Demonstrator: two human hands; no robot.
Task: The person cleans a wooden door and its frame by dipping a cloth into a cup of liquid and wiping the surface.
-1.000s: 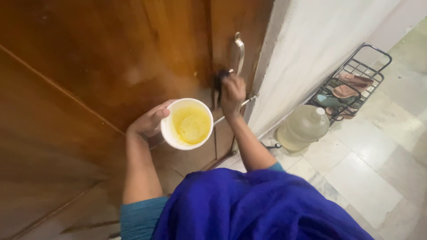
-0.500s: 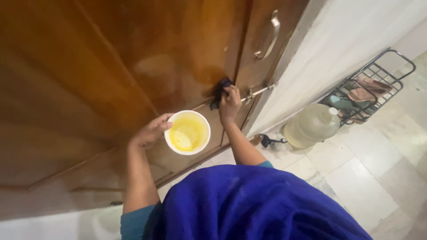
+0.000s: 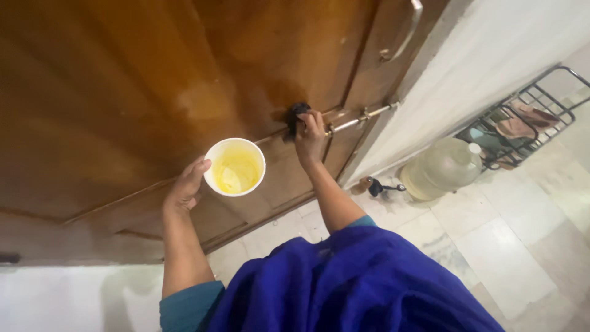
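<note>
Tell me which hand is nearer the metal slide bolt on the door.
Right. The right hand presses a dark cloth on the door just beside the slide bolt; the left hand holds the white cup, farther away.

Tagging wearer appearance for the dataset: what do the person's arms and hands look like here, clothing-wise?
Both hands are bare: no gloves, and no rings or watch that I can make out. The left hand and right hand lead to bare forearms. Short teal sleeves end near the elbows, under a loose deep-blue drape over the chest.
</note>
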